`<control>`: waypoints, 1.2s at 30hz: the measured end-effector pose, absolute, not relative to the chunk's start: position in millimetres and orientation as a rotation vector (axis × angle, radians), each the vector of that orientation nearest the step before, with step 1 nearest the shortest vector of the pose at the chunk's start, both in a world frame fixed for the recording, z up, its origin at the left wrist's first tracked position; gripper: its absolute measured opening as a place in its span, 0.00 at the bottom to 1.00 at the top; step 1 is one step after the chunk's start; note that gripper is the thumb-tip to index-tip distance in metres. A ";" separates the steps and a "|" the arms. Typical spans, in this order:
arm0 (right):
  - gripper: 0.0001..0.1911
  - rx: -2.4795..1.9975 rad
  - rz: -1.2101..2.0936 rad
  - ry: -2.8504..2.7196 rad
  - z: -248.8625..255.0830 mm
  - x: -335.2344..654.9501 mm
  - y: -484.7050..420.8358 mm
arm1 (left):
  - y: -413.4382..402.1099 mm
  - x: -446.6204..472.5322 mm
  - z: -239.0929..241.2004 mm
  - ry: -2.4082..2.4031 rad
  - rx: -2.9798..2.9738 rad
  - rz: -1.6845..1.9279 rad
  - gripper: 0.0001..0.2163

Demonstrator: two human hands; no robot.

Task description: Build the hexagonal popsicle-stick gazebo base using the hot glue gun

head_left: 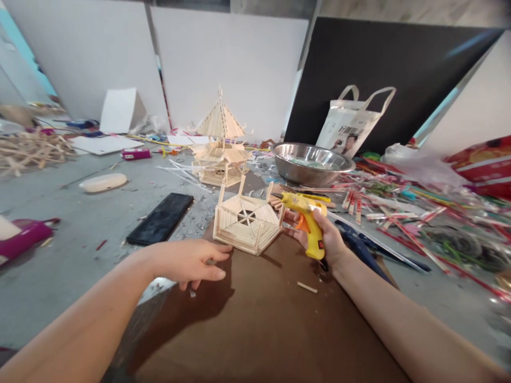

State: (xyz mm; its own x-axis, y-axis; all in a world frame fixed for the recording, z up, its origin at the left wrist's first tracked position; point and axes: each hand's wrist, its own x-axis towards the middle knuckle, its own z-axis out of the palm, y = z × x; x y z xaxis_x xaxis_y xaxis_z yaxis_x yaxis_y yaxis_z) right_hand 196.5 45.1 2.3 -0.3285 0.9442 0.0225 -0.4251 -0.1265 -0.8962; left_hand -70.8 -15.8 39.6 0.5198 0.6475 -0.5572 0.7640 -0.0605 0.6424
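A hexagonal wooden stick base (pixel 247 226) with short upright posts rests on a brown board (pixel 255 314). My right hand (pixel 325 234) holds a yellow hot glue gun (pixel 311 221) with an orange trigger, its nozzle pointing left above the base's right side. Some right fingers reach toward the base's right edge; whether they touch it I cannot tell. My left hand (pixel 199 266) is near the front left edge of the base, fingers apart, nothing visible in them. One short loose stick (pixel 307 288) lies on the board. Behind the base stands a tiered stick pagoda (pixel 221 141).
A black phone (pixel 160 218) lies left of the base. At the back right are a steel basin (pixel 311 162) and a white bag (pixel 351 125). Blue-handled scissors (pixel 365 247) and scattered red-and-white strips (pixel 403 207) lie right. Sticks (pixel 30 151) are piled far left.
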 end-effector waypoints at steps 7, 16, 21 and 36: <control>0.16 -0.704 1.750 -1.061 6.0 194.2 37.0 | -7.8 -80.0 36.1 1.252 1.879 -0.136 0.27; 0.17 -0.726 1.837 -1.089 -3.8 192.3 26.7 | 5.7 -87.0 24.4 1.445 2.189 -0.093 0.26; 0.16 -0.786 1.726 -1.154 3.5 192.1 23.2 | 12.1 -86.0 17.7 1.390 2.307 0.071 0.21; 0.12 -1.162 1.358 -0.965 21.0 252.2 61.2 | 19.6 -76.9 10.2 1.590 2.339 0.320 0.12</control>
State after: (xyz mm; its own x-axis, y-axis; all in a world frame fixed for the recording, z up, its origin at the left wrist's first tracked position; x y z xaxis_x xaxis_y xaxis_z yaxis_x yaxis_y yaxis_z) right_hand 252.2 61.2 21.0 0.0282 0.9916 -0.1264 -0.2063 -0.1180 -0.9713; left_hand -76.9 19.6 10.2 0.3646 0.9310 0.0186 0.8656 -0.3462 0.3618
